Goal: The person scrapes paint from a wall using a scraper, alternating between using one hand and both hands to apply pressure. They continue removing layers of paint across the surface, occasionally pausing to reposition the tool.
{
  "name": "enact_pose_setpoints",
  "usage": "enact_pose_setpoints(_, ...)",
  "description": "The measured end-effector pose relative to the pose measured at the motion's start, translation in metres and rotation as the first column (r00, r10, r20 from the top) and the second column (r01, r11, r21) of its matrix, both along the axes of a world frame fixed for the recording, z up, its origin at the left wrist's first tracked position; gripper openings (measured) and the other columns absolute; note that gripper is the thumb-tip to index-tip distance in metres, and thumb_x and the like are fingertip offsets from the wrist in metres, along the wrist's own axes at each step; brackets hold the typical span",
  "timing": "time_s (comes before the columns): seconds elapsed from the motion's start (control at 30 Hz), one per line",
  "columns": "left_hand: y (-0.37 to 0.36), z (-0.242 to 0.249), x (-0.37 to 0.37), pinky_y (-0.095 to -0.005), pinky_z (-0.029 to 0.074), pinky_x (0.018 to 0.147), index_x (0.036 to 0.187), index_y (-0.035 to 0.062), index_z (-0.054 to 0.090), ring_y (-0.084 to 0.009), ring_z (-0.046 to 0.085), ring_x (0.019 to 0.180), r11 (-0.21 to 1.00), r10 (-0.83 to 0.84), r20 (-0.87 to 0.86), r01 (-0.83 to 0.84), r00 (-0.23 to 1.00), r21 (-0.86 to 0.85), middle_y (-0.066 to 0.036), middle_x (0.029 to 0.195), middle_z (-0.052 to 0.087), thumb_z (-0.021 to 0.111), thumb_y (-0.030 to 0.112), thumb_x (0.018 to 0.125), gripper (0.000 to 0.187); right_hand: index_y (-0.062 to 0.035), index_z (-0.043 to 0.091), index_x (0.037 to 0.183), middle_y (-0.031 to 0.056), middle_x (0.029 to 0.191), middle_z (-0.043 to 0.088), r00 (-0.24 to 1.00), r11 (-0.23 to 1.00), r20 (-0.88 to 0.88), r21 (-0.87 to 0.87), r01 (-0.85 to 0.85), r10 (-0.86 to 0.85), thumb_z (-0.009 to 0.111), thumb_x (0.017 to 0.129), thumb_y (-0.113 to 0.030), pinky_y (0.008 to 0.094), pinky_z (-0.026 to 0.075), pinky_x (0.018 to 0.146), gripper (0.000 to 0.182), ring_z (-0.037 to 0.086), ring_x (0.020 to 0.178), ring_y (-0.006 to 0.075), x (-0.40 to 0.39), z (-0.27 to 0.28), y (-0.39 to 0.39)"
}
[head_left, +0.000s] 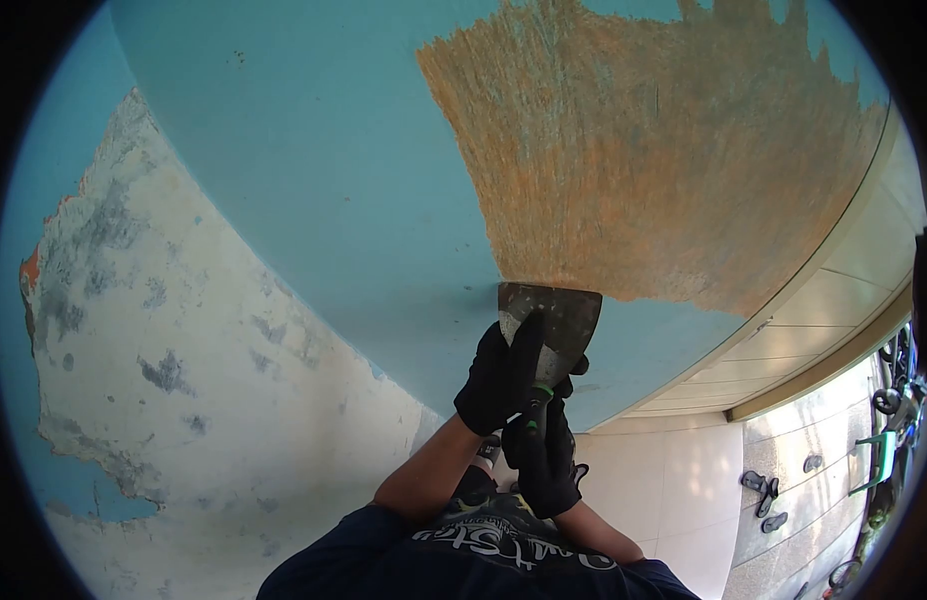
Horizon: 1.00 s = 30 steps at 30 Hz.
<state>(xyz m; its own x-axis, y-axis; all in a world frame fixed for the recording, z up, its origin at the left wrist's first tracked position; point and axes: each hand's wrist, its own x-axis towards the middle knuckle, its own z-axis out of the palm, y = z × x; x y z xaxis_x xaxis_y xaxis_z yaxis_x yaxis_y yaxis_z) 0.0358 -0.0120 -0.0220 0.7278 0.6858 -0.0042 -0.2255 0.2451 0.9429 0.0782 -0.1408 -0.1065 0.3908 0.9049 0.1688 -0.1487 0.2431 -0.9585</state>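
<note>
A wide putty knife (569, 318) with a worn, paint-flecked blade and a black and green handle is held up against a light blue wall (354, 220). Its blade edge meets the lower border of a bare orange-brown patch (644, 170) where the blue coat is gone. My left hand (497, 382), in a black glove, is closed around the tool near the blade, fingers lying along the metal. Below it, my right hand (546, 465), also gloved in black, is wrapped round the handle.
On the left, an adjoining wall has a rough whitish patch (204, 350) with grey stains and ragged blue edges. A tiled ledge (784, 345) runs along the right. Several sandals (762, 490) lie on the paved floor outside, near a green plastic chair (877, 460) and parked motorbikes (894, 395).
</note>
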Motion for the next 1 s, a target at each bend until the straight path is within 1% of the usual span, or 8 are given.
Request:
enact_pose_setpoints(0.33,-0.002,0.003,0.003,-0.0301,0.054,0.052,0.116,0.0030,0.062,-0.0154,0.066,0.058,1.000,0.015,0.006,-0.015,1.000,-0.008,-0.011,0.079,0.072,0.047,0.046,0.105,0.047,0.0030,0.036,0.145,0.0056,0.095,0.058,0.999,1.000,0.052,0.020,0.011,-0.012,0.046,0.107,-0.024,0.0287,0.047,0.068,0.047,0.056,0.081,0.0104,0.001,0.003,-0.002)
enact_pose_setpoints(0.43,-0.003,0.003,0.003,-0.0296,0.054,0.053,0.117,0.0025,0.062,-0.0151,0.066,0.059,1.000,0.024,-0.011,-0.024,1.000,-0.018,-0.012,0.079,0.072,0.047,0.046,0.105,0.048,0.0049,0.032,0.149,0.0142,0.107,0.061,0.998,1.000,0.059,-0.016,0.014,-0.013,0.048,0.105,-0.019,0.0339,0.051,0.071,0.052,0.061,0.082,0.0182,-0.001,-0.008,-0.001)
enact_pose_setpoints(0.5,-0.002,0.003,0.001,-0.0308,0.053,0.051,0.116,0.0015,0.060,-0.0174,0.066,0.058,1.000,0.012,-0.027,-0.012,1.000,-0.010,-0.013,0.081,0.072,0.044,0.047,0.106,0.049,0.0009,0.043,0.137,0.0085,0.091,0.061,0.937,0.979,0.286,0.044,0.199,-0.203,0.052,0.104,-0.025,0.0311,0.047,0.064,0.043,0.058,0.075,0.0145,-0.007,-0.015,0.003)
enact_pose_setpoints(0.73,0.015,0.014,0.003,-0.0309,0.053,0.051,0.114,0.0016,0.061,-0.0180,0.066,0.058,0.995,0.083,0.013,-0.084,0.996,0.045,-0.014,0.078,0.071,0.049,0.046,0.105,0.047,0.0076,0.036,0.144,0.0189,0.107,0.064,0.833,0.951,0.459,0.130,0.282,-0.310,0.052,0.102,-0.016,0.0411,0.052,0.075,0.051,0.064,0.090,0.0283,-0.011,0.002,0.029)
enact_pose_setpoints(0.83,0.013,0.056,-0.004,-0.0314,0.054,0.052,0.114,0.0003,0.061,-0.0184,0.067,0.060,0.998,0.059,0.211,-0.062,0.976,0.012,-0.015,0.079,0.072,0.051,0.047,0.105,0.049,0.0056,0.040,0.142,0.0214,0.115,0.063,0.850,0.959,0.443,0.143,0.247,-0.285,0.054,0.101,-0.017,0.0419,0.052,0.079,0.049,0.066,0.097,0.0307,-0.006,0.040,0.033)
enact_pose_setpoints(0.9,0.002,0.063,-0.008,-0.0318,0.054,0.054,0.112,-0.0009,0.063,-0.0182,0.068,0.061,0.990,0.052,0.047,-0.058,0.998,0.130,-0.015,0.082,0.073,0.053,0.050,0.104,0.052,0.0035,0.045,0.138,0.0184,0.108,0.066,0.856,0.955,0.434,0.213,0.206,-0.281,0.056,0.099,-0.020,0.0409,0.053,0.077,0.046,0.067,0.092,0.0304,-0.004,0.038,0.024)
enact_pose_setpoints(0.93,-0.007,0.050,-0.010,-0.0318,0.055,0.055,0.110,-0.0017,0.065,-0.0177,0.069,0.063,0.996,0.037,-0.039,-0.034,0.999,0.083,-0.014,0.084,0.074,0.052,0.051,0.103,0.054,0.0035,0.045,0.138,0.0184,0.108,0.066,0.855,0.955,0.436,0.216,0.202,-0.280,0.056,0.099,-0.020,0.0409,0.053,0.077,0.046,0.067,0.092,0.0304,-0.002,0.029,0.012)
enact_pose_setpoints(1.0,-0.013,0.032,-0.010,-0.0315,0.055,0.056,0.110,-0.0019,0.065,-0.0175,0.069,0.063,0.998,0.022,-0.055,-0.019,0.998,0.059,-0.013,0.083,0.074,0.052,0.051,0.103,0.055,0.0042,0.033,0.146,0.0194,0.108,0.066,0.876,0.999,0.481,0.007,0.041,-0.039,0.057,0.099,-0.018,0.0448,0.054,0.074,0.058,0.069,0.091,0.0367,0.010,0.009,-0.007)
